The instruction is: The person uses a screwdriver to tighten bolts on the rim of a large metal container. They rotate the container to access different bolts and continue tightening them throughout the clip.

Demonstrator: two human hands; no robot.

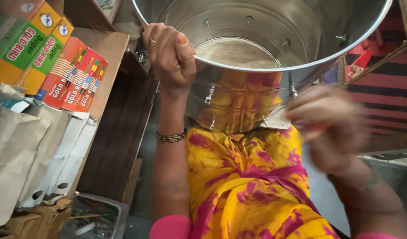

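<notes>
A large shiny steel drum [274, 26] lies tilted on my lap with its open mouth facing me; screw heads dot its inner wall. My left hand [170, 55] grips the drum's rim at the left, thumb inside. My right hand [329, 121] is blurred with motion beside the drum's outer wall at the lower right, fingers curled. Whether it holds a small tool I cannot tell. Small metal clasps [209, 94] sit on the drum's outside, which mirrors my yellow and pink clothing.
A wooden shelf [110, 48] at the left carries stacked colourful cardboard boxes [57, 66] and brown and white paper packets [26, 155]. A metal tray [99, 217] with small tools lies below. A red and black striped cloth [384, 75] is at the right.
</notes>
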